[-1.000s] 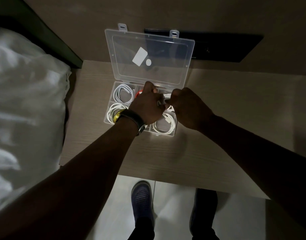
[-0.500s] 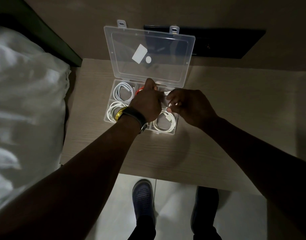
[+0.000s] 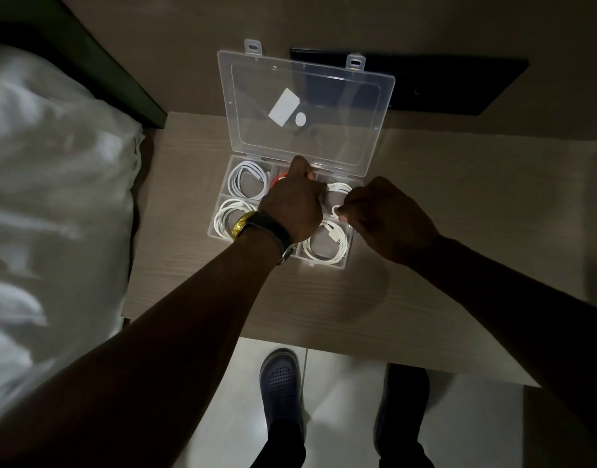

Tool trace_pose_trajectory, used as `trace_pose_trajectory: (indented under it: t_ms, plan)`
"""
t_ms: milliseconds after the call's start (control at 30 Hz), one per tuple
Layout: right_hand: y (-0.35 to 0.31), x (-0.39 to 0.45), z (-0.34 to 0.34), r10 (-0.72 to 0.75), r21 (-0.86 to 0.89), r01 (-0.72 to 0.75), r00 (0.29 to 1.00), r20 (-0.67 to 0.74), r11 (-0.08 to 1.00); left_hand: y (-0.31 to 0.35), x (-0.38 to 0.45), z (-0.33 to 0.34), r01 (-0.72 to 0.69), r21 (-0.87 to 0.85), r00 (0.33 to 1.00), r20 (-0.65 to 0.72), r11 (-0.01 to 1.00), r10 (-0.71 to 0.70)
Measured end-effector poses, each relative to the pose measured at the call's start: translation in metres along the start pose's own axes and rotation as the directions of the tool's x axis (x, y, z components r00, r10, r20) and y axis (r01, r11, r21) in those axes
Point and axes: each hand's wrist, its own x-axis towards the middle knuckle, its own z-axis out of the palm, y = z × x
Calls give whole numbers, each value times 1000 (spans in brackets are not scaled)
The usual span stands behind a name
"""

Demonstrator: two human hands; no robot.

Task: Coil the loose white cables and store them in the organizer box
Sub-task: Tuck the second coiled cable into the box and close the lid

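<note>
A clear plastic organizer box (image 3: 219,228) lies on a light wooden table, its lid (image 3: 307,109) standing open at the back. Coiled white cables fill the far left (image 3: 248,179), near left (image 3: 229,216) and near right (image 3: 327,244) compartments. My left hand (image 3: 292,206), with a watch on the wrist, reaches into the middle compartments over something red (image 3: 277,179). My right hand (image 3: 385,217) hovers over the far right compartment and pinches a white cable (image 3: 337,197) between fingertips. What my left fingers hold is hidden.
A bed with white bedding (image 3: 54,197) borders the table on the left. A dark flat panel (image 3: 442,86) sits on the wall behind the lid. The wooden table (image 3: 459,214) extends to the right. My feet in dark shoes (image 3: 280,380) stand on the tiled floor below.
My right hand has shifted slightly right and toward me over the far right compartment, still pinching the white cable. My left hand has stayed over the middle compartments.
</note>
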Motion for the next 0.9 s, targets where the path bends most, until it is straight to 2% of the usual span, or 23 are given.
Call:
trace_pose_trajectory:
  t_ms: [100,267,400,533,700,800,867,900]
  plan:
    - [-5,-9,-8,-36,-96,48,992,118,994,2,-2,-2,-20,20,1000,10,1000,20]
    - [-5,-4,-16,-63,-112,78,990,127,991,5,-3,-5,-31,19,1000,-4,999,31]
    - [-8,-4,-16,-44,-39,45,998,33,998,3,-5,-10,-48,0,994,-102,999,48]
    - [-9,-11,-17,-2,8,3,996,-91,1000,1,-10,-14,-63,-92,976,-215,994,42]
    - [-7,-11,-27,98,102,-81,979,-176,992,-8,-13,-24,-14,-244,950,-306,970,-63]
    - [-9,-8,-34,154,189,-114,965,-212,975,-16,-13,-42,33,-344,885,-426,938,-187]
    - [-8,-1,-40,268,286,-191,927,-263,939,-26,-8,-63,35,-437,777,-554,899,-299]
    - [-3,5,-42,364,358,-253,886,-288,899,-32,-3,-75,30,-462,712,-612,886,-343]
